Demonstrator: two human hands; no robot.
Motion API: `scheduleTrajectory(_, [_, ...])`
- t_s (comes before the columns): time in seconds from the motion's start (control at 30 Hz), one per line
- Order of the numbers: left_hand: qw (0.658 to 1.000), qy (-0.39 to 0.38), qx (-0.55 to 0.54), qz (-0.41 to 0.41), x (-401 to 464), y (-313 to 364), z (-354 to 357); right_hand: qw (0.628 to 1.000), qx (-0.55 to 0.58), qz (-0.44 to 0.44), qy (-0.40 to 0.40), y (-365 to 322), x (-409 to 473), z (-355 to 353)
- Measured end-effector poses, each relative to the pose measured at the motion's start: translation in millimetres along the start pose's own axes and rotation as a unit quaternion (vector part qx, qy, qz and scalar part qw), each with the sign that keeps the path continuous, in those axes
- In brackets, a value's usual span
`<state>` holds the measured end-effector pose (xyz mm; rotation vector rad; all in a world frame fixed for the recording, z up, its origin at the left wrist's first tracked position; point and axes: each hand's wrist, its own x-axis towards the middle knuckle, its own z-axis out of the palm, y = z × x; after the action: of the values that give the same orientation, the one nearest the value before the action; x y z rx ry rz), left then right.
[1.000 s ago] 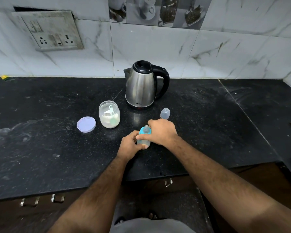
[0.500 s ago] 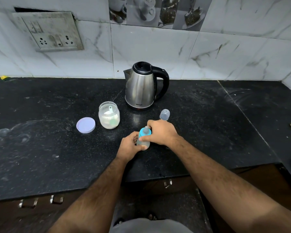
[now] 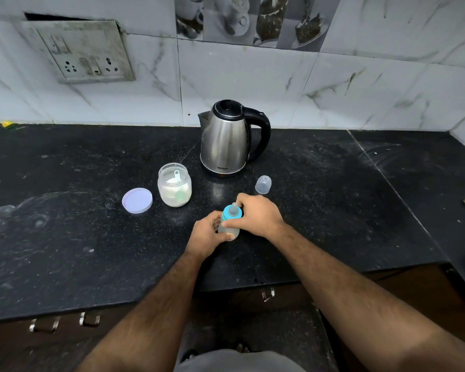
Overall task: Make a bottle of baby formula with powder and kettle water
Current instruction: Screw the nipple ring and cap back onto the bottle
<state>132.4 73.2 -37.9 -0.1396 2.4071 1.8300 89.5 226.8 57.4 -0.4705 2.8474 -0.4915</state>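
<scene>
Head view, from left: a lilac lid [image 3: 137, 200] lies flat on the black bench [image 3: 65, 237], just beside an open powder jar [image 3: 174, 185] with a scoop inside. At centre, the left hand [image 3: 206, 236] curls round the baby bottle [image 3: 229, 222], the right hand [image 3: 258, 216] pinches its blue collar. Behind stands the kettle [image 3: 227, 138]; a clear cap [image 3: 263, 184] sits to the right.

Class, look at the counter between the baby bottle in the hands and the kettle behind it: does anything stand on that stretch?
Nothing visible does. The counter between the baby bottle and the kettle is bare; the powder jar sits left of that line, the clear cap right.
</scene>
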Motion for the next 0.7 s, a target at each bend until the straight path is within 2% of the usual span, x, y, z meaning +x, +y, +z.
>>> scheduleTrajectory(0.1, [1.000, 0.002, 0.009, 0.005, -1.1, 1.2, -0.8, 0.998, -0.062, 0.002, 0.019, -4.1, -3.2, 4.7])
scheduleTrajectory(0.3, [1.000, -0.002, 0.002, -0.003, 1.0, -0.3, -0.7, 0.991, 0.008, -0.069, -0.110, 9.7, 12.0, -7.0])
scheduleTrajectory(0.47, [1.000, 0.000, 0.004, -0.001, 1.2, -1.0, 0.1, 0.995, 0.068, -0.045, -0.061, 8.6, 7.7, 0.8])
scheduleTrajectory(0.6, [1.000, -0.003, -0.002, 0.004, 1.0, -2.8, 0.9, 0.999, 0.023, -0.012, 0.019, 0.5, -4.4, 16.2])
scheduleTrajectory(0.7, [1.000, -0.001, 0.005, 0.005, 2.1, -1.8, -0.5, 0.999, -0.023, -0.029, 0.002, -0.7, -1.6, 10.7])
